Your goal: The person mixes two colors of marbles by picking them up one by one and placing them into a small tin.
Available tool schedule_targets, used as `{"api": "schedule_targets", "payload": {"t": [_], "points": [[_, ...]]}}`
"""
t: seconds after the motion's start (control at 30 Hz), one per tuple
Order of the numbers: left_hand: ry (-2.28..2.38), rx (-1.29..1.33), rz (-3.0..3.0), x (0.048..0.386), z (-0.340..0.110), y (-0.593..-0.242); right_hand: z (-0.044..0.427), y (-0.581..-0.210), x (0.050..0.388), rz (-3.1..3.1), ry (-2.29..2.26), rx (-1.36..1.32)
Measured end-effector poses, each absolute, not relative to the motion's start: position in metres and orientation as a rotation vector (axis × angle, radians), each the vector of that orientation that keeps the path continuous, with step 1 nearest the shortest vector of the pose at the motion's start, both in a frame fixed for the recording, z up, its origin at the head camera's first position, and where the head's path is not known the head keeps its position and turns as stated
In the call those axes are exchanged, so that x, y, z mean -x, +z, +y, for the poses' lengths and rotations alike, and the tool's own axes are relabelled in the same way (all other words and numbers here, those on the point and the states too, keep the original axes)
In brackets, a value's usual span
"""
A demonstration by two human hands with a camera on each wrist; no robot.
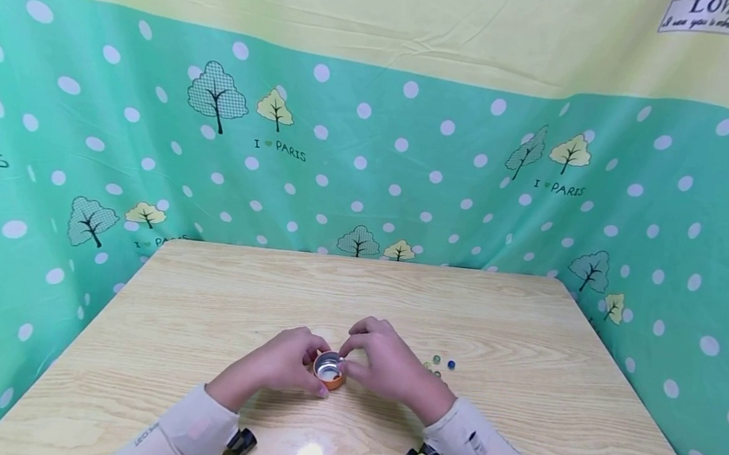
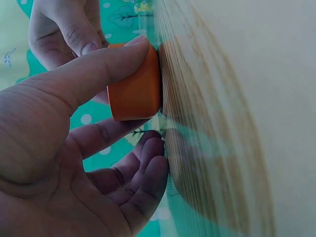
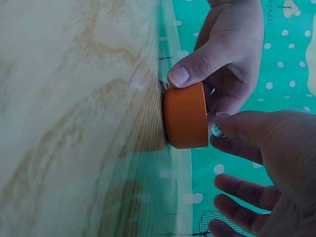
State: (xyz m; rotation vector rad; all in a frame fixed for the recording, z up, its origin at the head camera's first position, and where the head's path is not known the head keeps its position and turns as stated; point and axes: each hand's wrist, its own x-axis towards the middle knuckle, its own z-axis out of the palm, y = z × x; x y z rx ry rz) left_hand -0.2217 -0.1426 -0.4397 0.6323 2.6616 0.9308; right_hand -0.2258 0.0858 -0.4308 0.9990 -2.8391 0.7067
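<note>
A small round orange tin (image 1: 335,384) with a silvery inside stands upright on the table. My left hand (image 1: 285,359) holds it from the left, thumb on the near side and a finger on the far side; the left wrist view shows the thumb pressed to its orange wall (image 2: 133,96). Over the tin's right rim is my right hand (image 1: 386,363). Between its thumb and forefinger it pinches a clear glass marble (image 3: 217,132), just at the tin's mouth. Something small and dark lies inside the tin, too small to tell.
To the right of my right hand, several loose marbles lie on the wooden table (image 1: 250,282), among them a green marble (image 1: 436,359) and a blue marble (image 1: 452,364). The hand partly hides this group. A green and yellow printed curtain (image 1: 356,181) surrounds the table's back and sides.
</note>
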Motion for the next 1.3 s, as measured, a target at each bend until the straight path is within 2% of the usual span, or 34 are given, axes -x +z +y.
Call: {"api": "schedule_targets", "payload": {"t": [1.3], "points": [[0.92, -0.611, 2.675, 0.219, -0.1412, -0.4371, 0.0852, -0.4319, 0.2243, -2.832, 0.684, -1.002]]}}
